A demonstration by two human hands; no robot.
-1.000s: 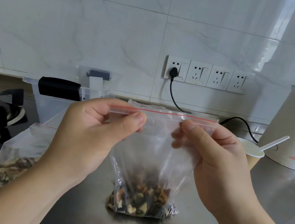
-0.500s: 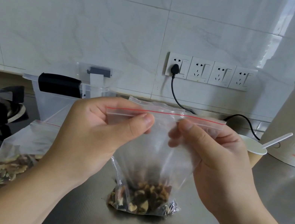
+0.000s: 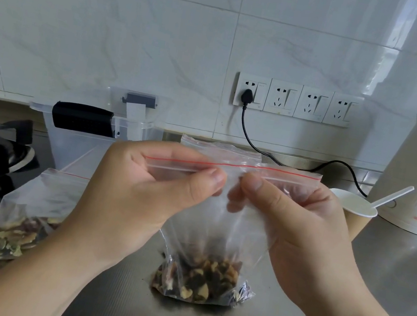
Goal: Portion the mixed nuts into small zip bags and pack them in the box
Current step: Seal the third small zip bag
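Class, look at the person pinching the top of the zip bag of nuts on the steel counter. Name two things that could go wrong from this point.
1. Both hands, left hand and right hand, pinch near the middle of the zip bag, so the strip's outer ends may stay unsealed and nuts could spill later.
2. The paper cup with its spoon stands just behind the right hand; a sideways slide could knock it over.

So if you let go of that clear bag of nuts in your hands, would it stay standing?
Probably not. The clear zip bag with the red line looks thin and floppy; both hands' grip, left hand and right hand, holds its top up. The mixed nuts sit low, so the base may stay put while the top likely folds over.
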